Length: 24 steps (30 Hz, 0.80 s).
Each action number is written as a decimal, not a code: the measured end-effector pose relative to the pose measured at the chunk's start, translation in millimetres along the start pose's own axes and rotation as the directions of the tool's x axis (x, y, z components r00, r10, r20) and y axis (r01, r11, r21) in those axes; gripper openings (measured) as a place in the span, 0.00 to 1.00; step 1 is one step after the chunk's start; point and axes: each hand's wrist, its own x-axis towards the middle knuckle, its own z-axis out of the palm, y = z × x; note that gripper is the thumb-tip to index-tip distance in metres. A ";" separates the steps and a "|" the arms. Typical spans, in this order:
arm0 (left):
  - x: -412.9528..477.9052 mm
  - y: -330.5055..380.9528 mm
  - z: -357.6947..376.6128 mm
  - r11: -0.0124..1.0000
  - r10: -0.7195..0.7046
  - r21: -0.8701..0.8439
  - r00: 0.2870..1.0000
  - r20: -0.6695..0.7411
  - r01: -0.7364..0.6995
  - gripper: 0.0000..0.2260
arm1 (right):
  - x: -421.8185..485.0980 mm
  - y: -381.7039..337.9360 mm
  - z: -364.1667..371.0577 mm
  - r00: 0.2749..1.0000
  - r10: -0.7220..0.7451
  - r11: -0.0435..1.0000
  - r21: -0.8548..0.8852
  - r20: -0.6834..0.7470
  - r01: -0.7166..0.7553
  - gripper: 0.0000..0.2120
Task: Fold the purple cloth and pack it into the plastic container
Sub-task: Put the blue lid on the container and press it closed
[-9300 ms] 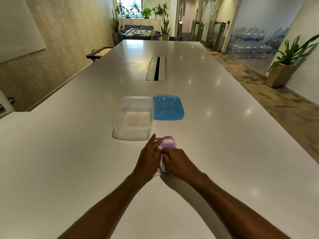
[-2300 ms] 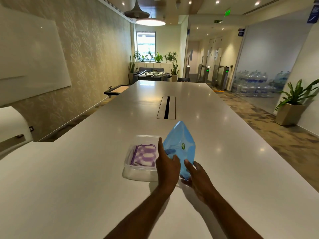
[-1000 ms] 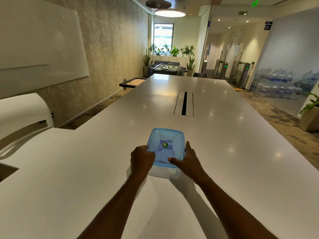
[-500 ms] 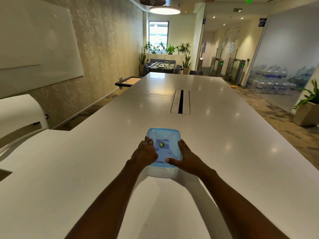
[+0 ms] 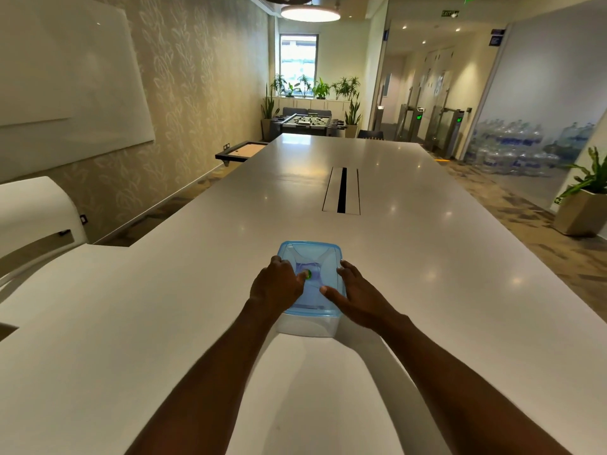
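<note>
The clear plastic container stands on the white table right in front of me, with its blue lid lying on top. A faint purple patch of the folded cloth shows through the middle of the lid; the rest of the cloth is hidden. My left hand rests with bent fingers on the lid's left half, next to a small green sticker. My right hand lies on the right side, thumb on top of the lid and fingers along its right edge.
A cable slot runs along the table's middle, beyond the container. A white chair back stands at the left, by the table's notched left edge. A potted plant is on the floor at the far right.
The cloth went into the container, then the blue lid was lifted and laid on top. In the last second my hands shifted from the lid's near edge onto its top.
</note>
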 end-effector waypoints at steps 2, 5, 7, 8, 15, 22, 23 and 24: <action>8.7 2.1 -3.6 0.999 0.005 0.046 1.000 -0.022 -0.004 0.22 | 6.8 -2.2 -3.2 0.999 -0.039 0.999 0.035 0.018 0.038 0.27; 15.5 4.7 -2.6 0.995 -0.005 0.099 1.000 0.015 0.004 0.19 | 17.3 1.7 -4.3 0.999 0.011 0.997 -0.071 -0.046 -0.014 0.23; 18.8 3.0 2.6 0.978 0.006 0.209 0.995 0.098 -0.026 0.22 | 24.7 3.6 -2.9 0.993 0.098 0.983 -0.152 -0.062 -0.106 0.24; 21.9 1.7 5.5 0.967 0.016 0.249 0.989 0.147 -0.052 0.23 | 28.5 3.5 -2.3 0.990 0.127 0.973 -0.186 -0.057 -0.136 0.25; 30.5 -6.0 10.0 0.997 0.043 0.054 0.966 0.256 -0.059 0.24 | 48.4 -6.1 -4.2 0.989 0.142 0.902 -0.408 -0.032 -0.143 0.25; 40.5 -6.5 8.2 0.997 0.012 0.077 0.969 0.245 -0.031 0.30 | 59.3 -0.9 -3.1 0.978 0.177 0.947 -0.290 0.108 -0.139 0.28; 43.9 -5.2 6.3 0.998 0.025 0.047 0.983 0.181 -0.034 0.27 | 60.6 0.8 -4.3 0.972 0.190 0.969 -0.189 0.139 -0.162 0.30; 46.8 -3.7 6.0 0.999 0.034 0.025 0.993 0.113 -0.037 0.23 | 60.2 3.1 -4.4 0.967 0.198 0.979 -0.085 0.160 -0.187 0.31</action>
